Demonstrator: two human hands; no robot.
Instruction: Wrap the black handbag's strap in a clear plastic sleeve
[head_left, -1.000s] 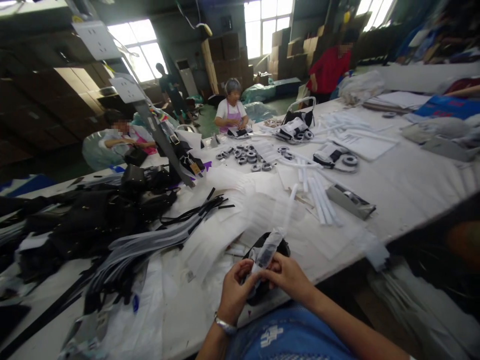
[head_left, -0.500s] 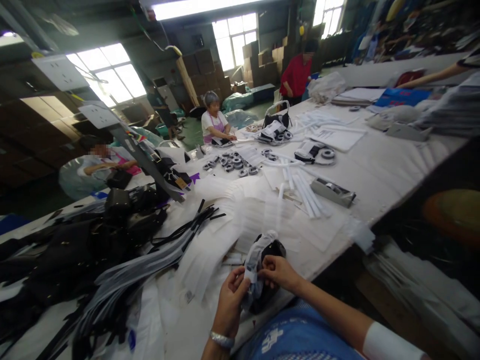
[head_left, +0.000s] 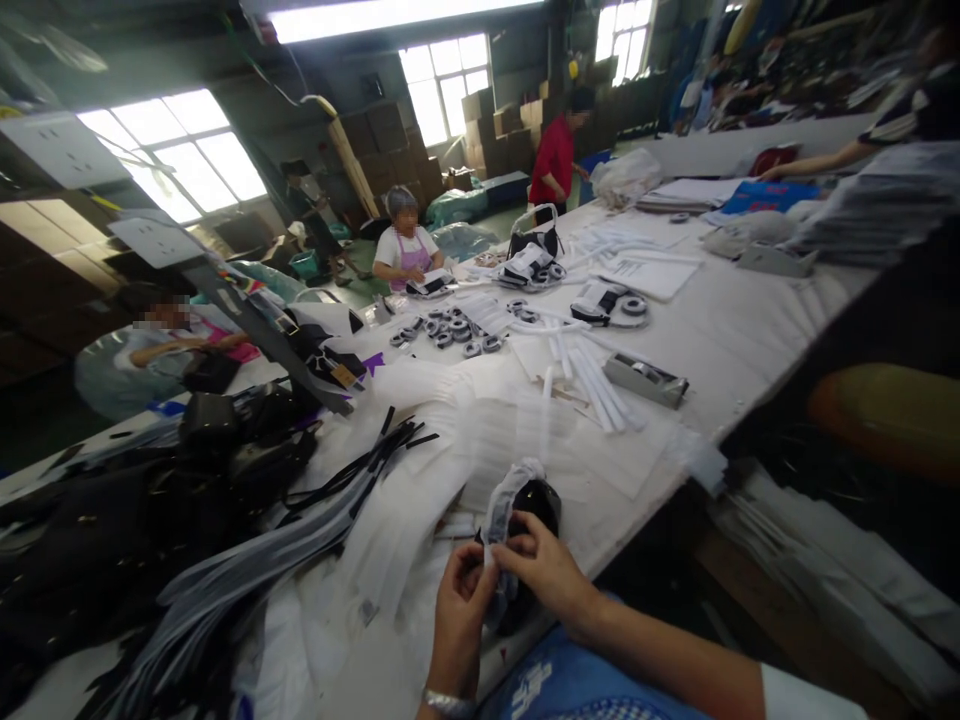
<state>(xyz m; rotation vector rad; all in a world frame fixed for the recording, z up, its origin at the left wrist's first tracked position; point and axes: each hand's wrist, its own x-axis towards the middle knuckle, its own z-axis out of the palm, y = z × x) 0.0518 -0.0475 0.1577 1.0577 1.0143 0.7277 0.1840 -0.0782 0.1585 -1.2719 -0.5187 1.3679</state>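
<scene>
A shiny black bag (head_left: 544, 497) stands at the near edge of the table, its handle (head_left: 504, 495) arching up in thin white wrapping. My left hand (head_left: 463, 600) pinches the near side of this wrapped handle between thumb and fingers. From the right, my right hand (head_left: 541, 562) closes on the same spot, its thumb and fingertips meeting the left ones. Part of the bag is hidden behind my hands. White foam sheets (head_left: 420, 500) lie just beyond and to the left.
Black bags (head_left: 112, 510) and black straps (head_left: 375, 465) are heaped at left. Tape rolls (head_left: 450, 328), white foam strips (head_left: 596, 390) and a grey tape dispenser (head_left: 645, 380) lie farther up the table. A slanted metal post (head_left: 262, 335) rises at left. Several people work around the table.
My right hand has moved left to meet my left hand at the wrapped handle. A white flap that showed there is now pressed down or covered. The view has shifted slightly.
</scene>
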